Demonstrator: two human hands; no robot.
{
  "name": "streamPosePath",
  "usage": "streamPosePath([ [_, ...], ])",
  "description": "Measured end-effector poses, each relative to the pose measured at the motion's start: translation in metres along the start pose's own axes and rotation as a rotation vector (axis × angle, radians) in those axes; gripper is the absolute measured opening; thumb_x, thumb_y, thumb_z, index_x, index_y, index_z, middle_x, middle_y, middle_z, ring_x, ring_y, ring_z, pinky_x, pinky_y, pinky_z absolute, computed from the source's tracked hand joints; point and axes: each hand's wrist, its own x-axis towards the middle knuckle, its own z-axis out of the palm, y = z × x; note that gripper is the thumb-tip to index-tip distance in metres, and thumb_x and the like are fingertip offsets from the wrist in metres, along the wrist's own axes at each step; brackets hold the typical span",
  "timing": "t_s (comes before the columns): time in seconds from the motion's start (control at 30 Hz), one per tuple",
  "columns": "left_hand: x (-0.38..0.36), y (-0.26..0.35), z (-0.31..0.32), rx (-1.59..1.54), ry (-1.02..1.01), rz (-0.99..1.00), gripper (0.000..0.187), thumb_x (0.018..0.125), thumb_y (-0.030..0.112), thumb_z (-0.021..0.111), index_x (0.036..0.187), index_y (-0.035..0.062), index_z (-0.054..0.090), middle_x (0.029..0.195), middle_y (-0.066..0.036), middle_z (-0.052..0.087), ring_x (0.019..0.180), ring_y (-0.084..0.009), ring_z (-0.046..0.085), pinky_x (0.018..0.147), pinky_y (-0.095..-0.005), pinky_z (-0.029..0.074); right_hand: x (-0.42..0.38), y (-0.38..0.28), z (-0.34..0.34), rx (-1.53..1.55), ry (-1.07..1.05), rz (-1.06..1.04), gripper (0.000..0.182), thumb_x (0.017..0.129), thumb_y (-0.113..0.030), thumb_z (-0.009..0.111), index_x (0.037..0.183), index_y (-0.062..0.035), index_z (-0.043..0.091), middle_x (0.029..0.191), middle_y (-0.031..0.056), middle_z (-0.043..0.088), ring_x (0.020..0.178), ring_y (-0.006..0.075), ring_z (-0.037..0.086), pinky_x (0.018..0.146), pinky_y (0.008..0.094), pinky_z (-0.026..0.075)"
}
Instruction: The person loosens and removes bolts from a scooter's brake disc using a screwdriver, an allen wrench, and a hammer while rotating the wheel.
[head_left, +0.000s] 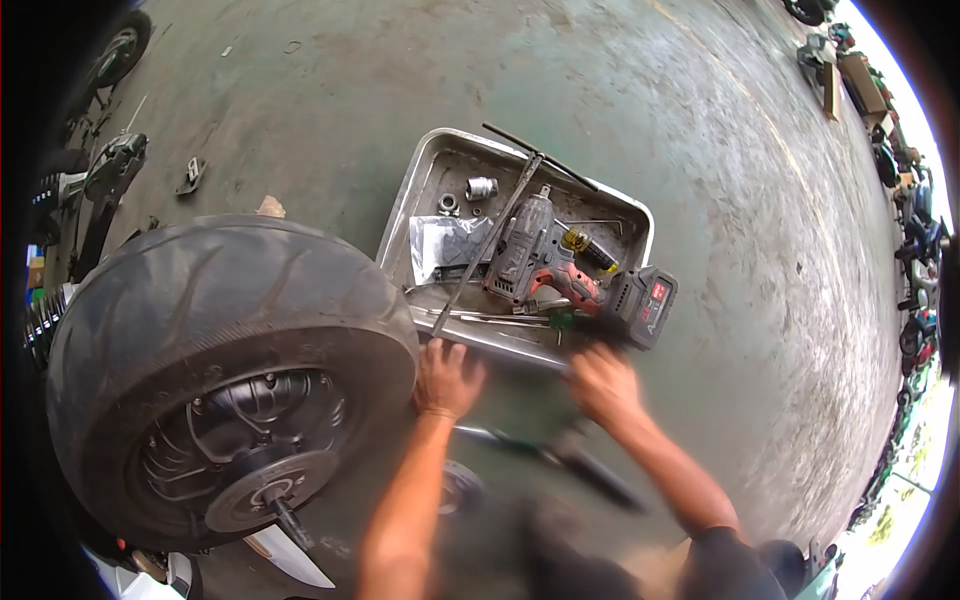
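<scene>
My left hand (447,382) is at the near left corner of the metal tray (422,165), beside the tyre, its fingers slightly spread toward the rim. At the tray's near right side, my right hand (604,384) is closed and blurred; what it grips is hidden. A dark smear lies just beyond its knuckles. In the tray rests a cordless impact wrench (528,250) with its battery (652,306) over the right rim. A T-handle wrench (490,235) lies diagonally across the tray. Around them are a socket (481,188), a plastic bag (448,246) and a yellow-black handled tool (590,250).
A large wheel (230,380) with its axle pointing toward me stands at the left. Below my hands a blurred long-handled tool (595,475) and a round metal part (458,487) lie on the floor. Vehicle parts (110,170) sit at far left; motorbikes line the right edge.
</scene>
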Motion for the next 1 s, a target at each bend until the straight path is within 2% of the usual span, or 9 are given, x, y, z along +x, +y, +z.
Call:
streamPosePath([
  [0.07,0.001,-0.002,-0.008,-0.045,0.173,0.102,0.049,0.077,0.03,0.071,0.118,0.0065,0.057,0.118,-0.023,0.048,0.113,-0.0451,0.045,0.102,-0.057,0.036,-0.012,-0.006,0.004,0.05,0.003,0.057,0.025,0.081,-0.029,0.074,0.081,-0.0072,0.062,0.079,0.0061,0.062,0.088,0.0244,0.06,0.074,0.0416,0.048],
  [0.2,0.0,-0.003,-0.019,-0.221,0.225,0.035,0.042,0.079,0.024,0.07,0.113,0.0015,0.062,0.12,-0.023,0.05,0.115,-0.0421,0.046,0.103,-0.0522,0.037,-0.029,0.001,0.005,0.065,0.118,0.102,0.024,0.082,-0.029,0.074,0.081,-0.0061,0.065,0.082,0.0072,0.064,0.092,0.0253,0.061,0.078,0.0419,0.048],
  [0.33,-0.017,0.017,-0.071,-0.361,0.052,0.131,0.025,0.082,0.007,0.065,0.107,0.0044,0.067,0.11,-0.015,0.059,0.108,-0.0321,0.055,0.097,-0.0423,0.044,-0.053,0.015,0.004,0.064,0.137,0.106,0.024,0.082,-0.028,0.074,0.083,-0.0054,0.066,0.085,0.0086,0.066,0.095,0.0258,0.061,0.081,0.0425,0.048],
  [0.43,-0.057,0.021,-0.094,-0.386,-0.022,0.191,0.023,0.08,0.003,0.065,0.103,0.0036,0.067,0.104,-0.014,0.061,0.099,-0.032,0.06,0.088,-0.0416,0.05,-0.075,0.015,0.008,0.06,0.132,0.132,0.025,0.081,-0.029,0.074,0.083,-0.0049,0.065,0.086,0.0089,0.067,0.097,0.0264,0.061,0.083,0.0425,0.048],
  [0.67,-0.14,0.023,-0.1,-0.348,-0.168,0.096,0.028,0.077,0.006,0.069,0.105,0.0064,0.068,0.11,-0.012,0.061,0.105,-0.0326,0.058,0.092,-0.0426,0.049,-0.141,0.007,0.001,0.062,-0.071,0.255,0.026,0.084,-0.03,0.072,0.088,-0.0042,0.068,0.09,0.0107,0.069,0.098,0.0276,0.062,0.086,0.0437,0.048],
  [0.8,-0.147,0.022,-0.091,-0.262,-0.211,0.094,0.032,0.078,0.007,0.07,0.11,0.0081,0.068,0.117,-0.011,0.059,0.11,-0.0328,0.056,0.095,-0.043,0.048,-0.141,-0.001,-0.038,0.184,-0.135,0.35,0.028,0.09,-0.028,0.067,0.098,-0.0012,0.069,0.1,0.0141,0.071,0.107,0.031,0.062,0.091,0.0459,0.048],
  [0.87,-0.142,0.03,-0.083,-0.27,-0.231,0.111,0.034,0.078,0.008,0.071,0.112,0.0087,0.067,0.12,-0.011,0.058,0.112,-0.0327,0.056,0.096,-0.0432,0.048,-0.112,-0.012,-0.08,0.643,-0.212,0.455,0.024,0.09,-0.024,0.067,0.102,-0.0021,0.069,0.103,0.0147,0.07,0.11,0.0318,0.061,0.091,0.0471,0.048],
  [0.93,-0.124,0.043,-0.08,-0.262,-0.143,0.168,0.037,0.078,0.008,0.071,0.115,0.0097,0.066,0.122,-0.011,0.058,0.113,-0.0327,0.055,0.097,-0.0435,0.047,-0.093,-0.01,-0.087,0.511,0.091,0.284,0.03,0.089,-0.023,0.069,0.113,-0.0038,0.067,0.114,0.0175,0.067,0.109,0.0356,0.062,0.092,0.0454,0.049],
  [1.0,-0.098,0.058,-0.073,-0.281,-0.114,0.227,0.038,0.078,0.008,0.071,0.116,0.0095,0.066,0.122,-0.011,0.058,0.113,-0.0331,0.055,0.097,-0.0437,0.047,-0.063,0.005,-0.071,0.181,0.337,0.107,0.049,0.086,-0.023,0.071,0.129,-0.0055,0.057,0.103,0.0185,0.069,0.1,0.0349,0.064,0.086,0.0464,0.051],
])
